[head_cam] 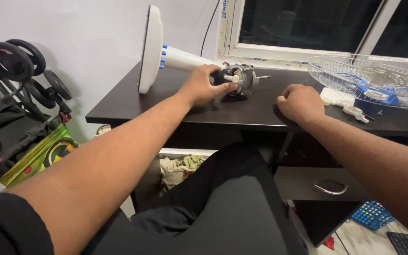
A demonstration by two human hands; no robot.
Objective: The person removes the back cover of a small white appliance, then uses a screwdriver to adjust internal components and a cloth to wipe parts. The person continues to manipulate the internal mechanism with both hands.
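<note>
A white fan stand lies on its side on the dark desk [133, 101], its round base [150, 47] upright at the left and its bare motor [244, 77] with a metal shaft pointing right. My left hand [204, 85] grips the motor housing near a white knob. To the right, my right hand [301, 101] rests as a closed fist on the desk's front edge, holding nothing that I can see.
White wire fan grilles [369, 78] with blue blades lie at the desk's right end, small white parts [355, 112] beside them. A folded stroller [20, 80] stands at the left. Below are a drawer handle [329, 189], clothes [180, 167] and a blue basket [371, 215].
</note>
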